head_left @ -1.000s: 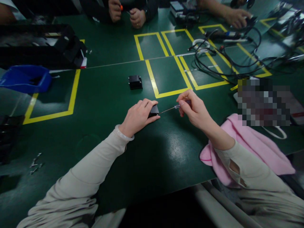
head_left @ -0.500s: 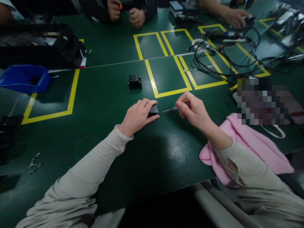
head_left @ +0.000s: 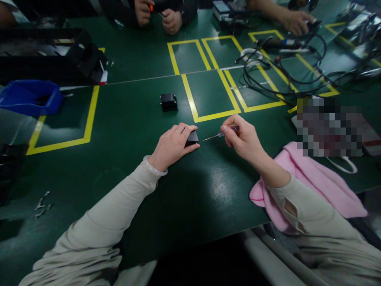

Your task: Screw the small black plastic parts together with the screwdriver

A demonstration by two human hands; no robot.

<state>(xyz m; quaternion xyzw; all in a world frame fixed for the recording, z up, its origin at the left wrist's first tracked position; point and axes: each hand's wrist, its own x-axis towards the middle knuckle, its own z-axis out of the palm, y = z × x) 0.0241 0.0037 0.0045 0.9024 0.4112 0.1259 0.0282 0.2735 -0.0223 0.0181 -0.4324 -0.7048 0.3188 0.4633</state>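
On the green table, my left hand is closed around a small black block, thumb and fingers along its sides. My right hand pinches the handle of a screwdriver; its thin shaft points left and its tip meets the block's right end at a small shiny spot. Too small to tell is whether the tip sits in a screw. A second black block rests on the table beyond my left hand, with small shiny bits at its sides.
A blue bin and a long black rack stand left. Small metal parts lie near left. Cables and a pink cloth are right. Across the table, two hands hold an orange-ended tool; another hand is farther right.
My right fingers have shifted slightly on the screwdriver, and more of its handle shows. My left hand and both blocks stay in place.
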